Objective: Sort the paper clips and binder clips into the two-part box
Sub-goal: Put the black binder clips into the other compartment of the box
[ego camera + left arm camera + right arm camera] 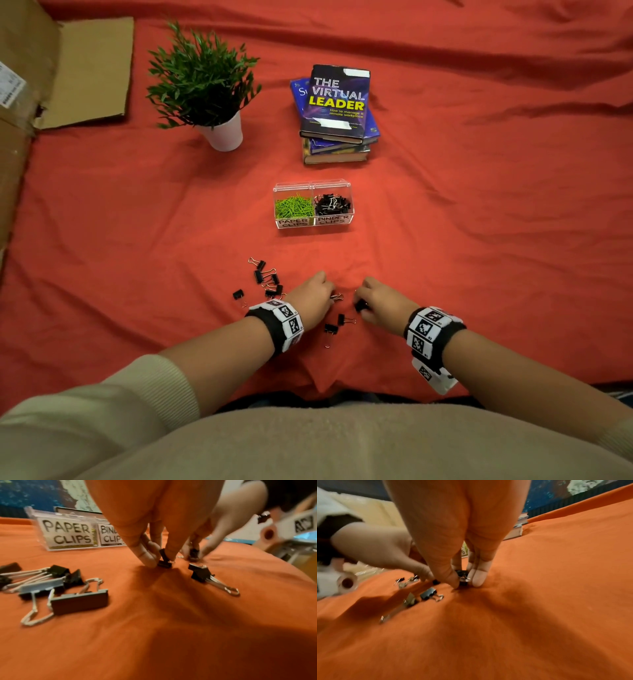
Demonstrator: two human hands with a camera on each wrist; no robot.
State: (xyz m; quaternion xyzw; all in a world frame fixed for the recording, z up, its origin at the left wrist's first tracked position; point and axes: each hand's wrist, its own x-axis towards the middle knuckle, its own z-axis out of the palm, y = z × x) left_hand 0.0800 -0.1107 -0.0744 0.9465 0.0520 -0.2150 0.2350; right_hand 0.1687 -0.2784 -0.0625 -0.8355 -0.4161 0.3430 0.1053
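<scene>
A clear two-part box stands mid-cloth, with green paper clips in its left half and black binder clips in its right. Several loose binder clips lie on the red cloth left of my hands, and two more sit between my wrists. My left hand pinches a black binder clip against the cloth between thumb and fingers. My right hand pinches another binder clip the same way, just to the right.
A stack of books lies behind the box, and a potted plant stands at back left. Flattened cardboard covers the far left edge. The red cloth is wrinkled.
</scene>
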